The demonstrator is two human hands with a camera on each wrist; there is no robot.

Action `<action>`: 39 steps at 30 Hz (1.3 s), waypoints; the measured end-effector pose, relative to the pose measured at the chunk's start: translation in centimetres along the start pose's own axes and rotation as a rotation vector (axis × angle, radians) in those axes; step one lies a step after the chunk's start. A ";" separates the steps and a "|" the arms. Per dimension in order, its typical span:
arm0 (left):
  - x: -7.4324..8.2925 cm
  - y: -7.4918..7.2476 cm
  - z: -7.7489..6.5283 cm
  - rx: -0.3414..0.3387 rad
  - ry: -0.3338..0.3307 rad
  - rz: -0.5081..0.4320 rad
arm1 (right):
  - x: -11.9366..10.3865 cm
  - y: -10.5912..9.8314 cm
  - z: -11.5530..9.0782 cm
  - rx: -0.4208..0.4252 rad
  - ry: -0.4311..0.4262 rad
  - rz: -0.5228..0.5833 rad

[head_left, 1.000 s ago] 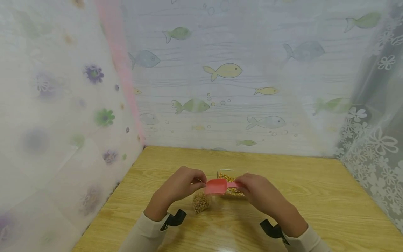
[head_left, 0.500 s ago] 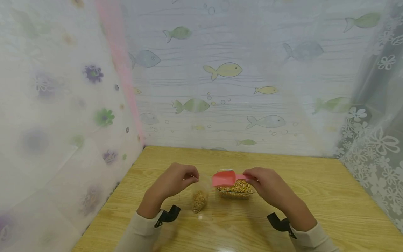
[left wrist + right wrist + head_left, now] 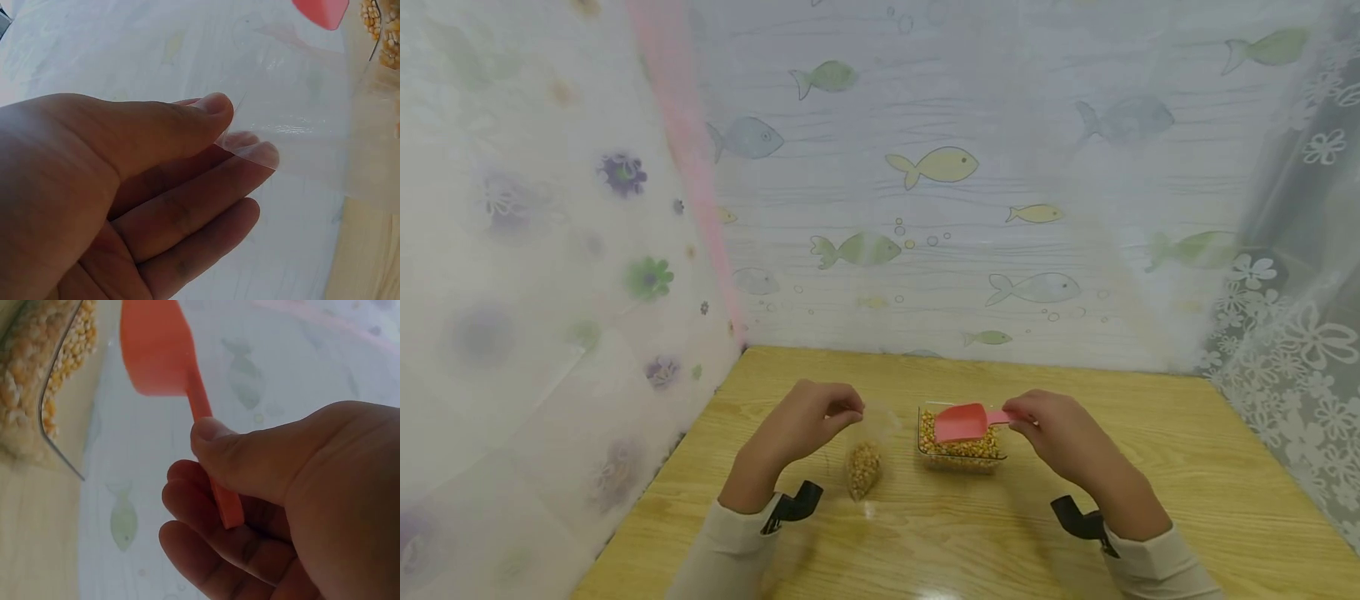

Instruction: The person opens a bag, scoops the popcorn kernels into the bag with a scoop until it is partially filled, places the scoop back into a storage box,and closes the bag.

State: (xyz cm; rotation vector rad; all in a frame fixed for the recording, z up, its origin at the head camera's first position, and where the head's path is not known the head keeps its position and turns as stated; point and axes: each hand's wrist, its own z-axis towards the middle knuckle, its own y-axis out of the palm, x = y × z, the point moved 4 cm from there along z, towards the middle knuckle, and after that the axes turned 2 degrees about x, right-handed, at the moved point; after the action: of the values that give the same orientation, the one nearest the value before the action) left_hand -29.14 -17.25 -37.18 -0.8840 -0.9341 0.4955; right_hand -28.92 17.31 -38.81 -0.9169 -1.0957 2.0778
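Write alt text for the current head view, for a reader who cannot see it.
A right hand holds a pink scoop over a clear container of yellow kernels; the left hand pinches a clear bag with paler kernels at its bottom. Fish-patterned sheeting hangs behind the wood-grain table.

From above, the head view faces forward and down, while close-up wrist views both catch the red scoop (image 3: 962, 423).

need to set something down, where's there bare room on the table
Free on the yellow wooden table: widest, right of the right hand; behind the clear rectangular container, to the pale fish-printed curtain; in front, between the beige sleeves. Crowded: the middle, where the left hand pinches a clear plastic bag of kernels near that container and the pink plastic scoop.
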 end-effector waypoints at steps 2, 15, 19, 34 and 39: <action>0.1 0.1 0.0 0.005 -0.002 0.000 | 0.4 -0.2 -0.1 -0.007 0.015 -0.013; 0.6 0.4 -0.3 -0.005 0.001 -0.013 | 1.6 -1.0 -0.8 -0.002 0.018 -0.105; 0.9 0.4 -0.4 -0.006 0.000 -0.012 | 1.6 -1.1 -0.9 -0.003 0.000 -0.124; 1.4 0.6 -0.9 -0.001 -0.004 -0.001 | 1.6 -0.3 -1.2 -0.055 0.001 -0.086; 1.5 0.7 -1.0 0.003 -0.003 -0.004 | 1.8 0.5 -1.2 -0.077 -0.013 -0.074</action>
State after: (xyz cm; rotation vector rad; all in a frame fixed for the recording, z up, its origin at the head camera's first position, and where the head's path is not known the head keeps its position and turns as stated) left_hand -27.45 -16.25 -37.30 -0.8788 -0.9370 0.4948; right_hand -29.07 18.96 -40.30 -0.8874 -1.2054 1.9963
